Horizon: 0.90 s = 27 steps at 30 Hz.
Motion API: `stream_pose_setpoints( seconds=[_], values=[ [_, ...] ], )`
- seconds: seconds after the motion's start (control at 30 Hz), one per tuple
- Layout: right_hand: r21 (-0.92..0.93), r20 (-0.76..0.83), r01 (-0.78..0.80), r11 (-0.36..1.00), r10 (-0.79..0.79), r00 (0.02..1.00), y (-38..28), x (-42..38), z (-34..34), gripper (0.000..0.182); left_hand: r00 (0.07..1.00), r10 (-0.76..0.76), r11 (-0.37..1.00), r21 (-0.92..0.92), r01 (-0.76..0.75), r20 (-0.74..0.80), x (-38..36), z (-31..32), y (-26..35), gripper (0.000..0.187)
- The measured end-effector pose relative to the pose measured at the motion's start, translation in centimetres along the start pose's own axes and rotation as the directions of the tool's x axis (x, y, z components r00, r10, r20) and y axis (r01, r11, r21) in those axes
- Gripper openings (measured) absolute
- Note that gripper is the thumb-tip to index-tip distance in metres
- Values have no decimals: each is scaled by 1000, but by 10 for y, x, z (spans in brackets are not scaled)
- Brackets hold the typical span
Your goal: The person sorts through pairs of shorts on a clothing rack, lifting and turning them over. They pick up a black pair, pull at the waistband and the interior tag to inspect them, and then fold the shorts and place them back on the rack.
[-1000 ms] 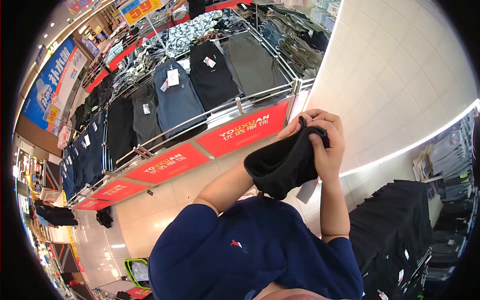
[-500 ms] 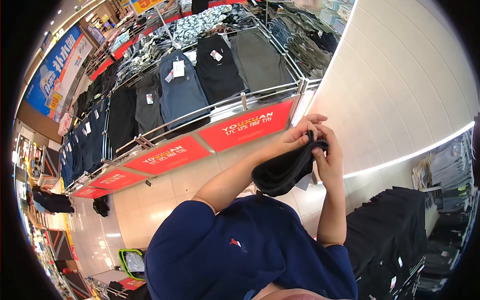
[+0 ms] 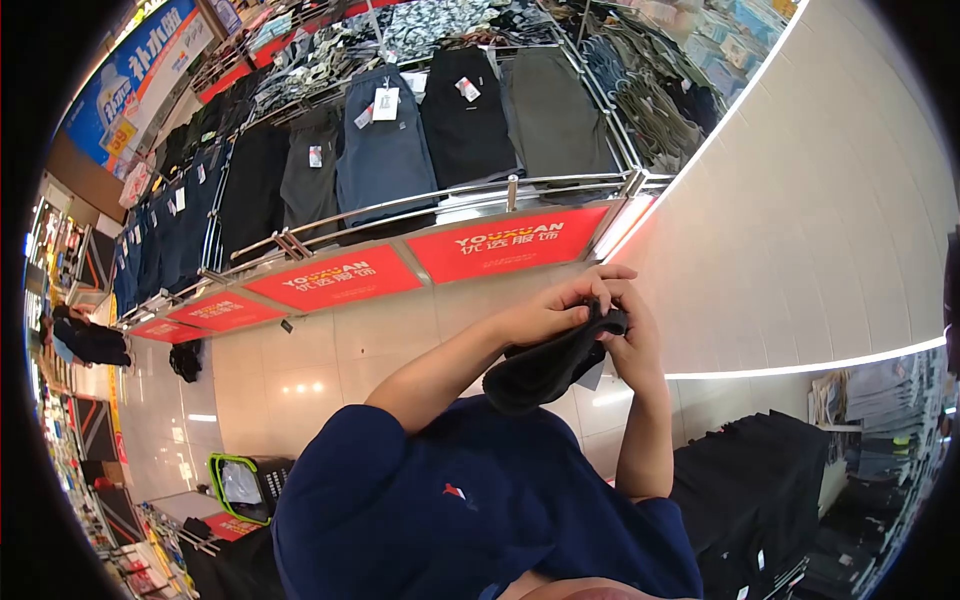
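In front of my chest I hold up a folded black garment (image 3: pixel 540 375) of thick, soft-looking cloth. My left hand (image 3: pixel 565 305) pinches its upper edge from the left, fingers bent over the cloth. Close beside it, my right hand (image 3: pixel 632 335) grips the same edge, with the thumb on the near side and the fingers behind. The two hands meet at the top corner, and the rest of the garment hangs down to the left. A pale tag (image 3: pixel 590 376) shows below the right hand, partly hidden by the cloth.
Ahead runs a metal-railed display of folded trousers (image 3: pixel 385 150) with red sign panels (image 3: pixel 505 245). A large pale curved panel (image 3: pixel 800 250) stands to the right. Black garments (image 3: pixel 750 480) hang at lower right. A green-rimmed basket (image 3: pixel 262 488) sits at lower left; people (image 3: pixel 88 335) stand far left.
The view has shifted, with the display now farther right and higher. My hands and the black garment appear slightly lower and to the left, both still gripping its edge.
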State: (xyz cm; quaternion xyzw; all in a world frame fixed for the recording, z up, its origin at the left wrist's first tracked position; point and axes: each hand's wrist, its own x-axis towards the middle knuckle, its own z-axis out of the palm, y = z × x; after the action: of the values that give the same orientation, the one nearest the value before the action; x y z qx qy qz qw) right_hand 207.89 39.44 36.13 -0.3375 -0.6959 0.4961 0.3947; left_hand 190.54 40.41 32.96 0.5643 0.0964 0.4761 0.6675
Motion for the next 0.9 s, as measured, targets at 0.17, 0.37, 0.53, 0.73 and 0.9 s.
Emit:
stream_pose_setpoints(
  seconds=[0.17,0.37,0.53,0.73,0.9],
  values=[
    [-60,15,-34,998,35,999,9,22,25,31,991,39,998,-45,-45,-129,-20,-21,3,37],
    [-176,-181,-75,981,43,983,-1,58,50,19,926,-36,985,-171,-31,-375,-39,-81,8,59],
    [-23,-395,5,1000,-13,919,-12,99,50,21,885,-167,923,-384,-14,-435,-87,-123,33,67],
    [-59,-397,30,998,-51,917,-12,140,70,24,819,-144,937,190,293,-555,-93,-155,36,45],
    [-178,-401,-19,984,-55,914,-6,163,77,27,791,-42,948,226,225,-610,-81,-191,51,25]
  ],
)
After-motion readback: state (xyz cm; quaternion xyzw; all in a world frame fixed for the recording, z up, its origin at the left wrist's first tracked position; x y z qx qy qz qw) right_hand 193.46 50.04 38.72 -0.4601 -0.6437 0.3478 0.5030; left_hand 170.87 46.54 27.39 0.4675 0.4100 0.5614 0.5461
